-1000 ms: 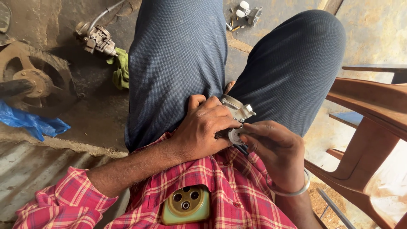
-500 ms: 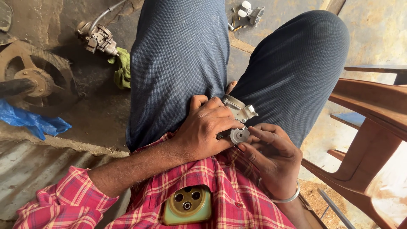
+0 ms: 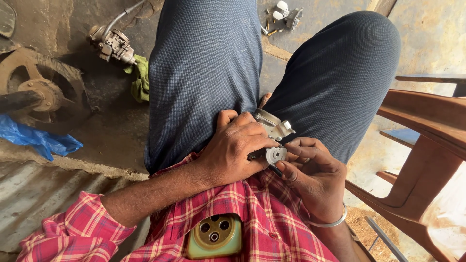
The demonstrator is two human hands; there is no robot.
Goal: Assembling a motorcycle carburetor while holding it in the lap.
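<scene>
a small grey metal engine part (image 3: 274, 133) is held at the frame's centre, in the lap between two dark-trousered thighs, its long axis slanting up-left to lower-right. the left hand (image 3: 238, 148) is wrapped closed around it, hiding much of it; the right hand's (image 3: 313, 174) fingertips pinch its round lower end. a carburettor (image 3: 111, 44) lies on a green rag (image 3: 141, 80) at upper left, and a green phone (image 3: 214, 236) sits in the shirt pocket below.

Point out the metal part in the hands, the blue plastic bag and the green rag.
Metal part (image 3: 274, 131), head view, on its pale upper body.
Blue plastic bag (image 3: 36, 140), head view, on its crumpled middle.
Green rag (image 3: 141, 80), head view, on its folded middle.
</scene>
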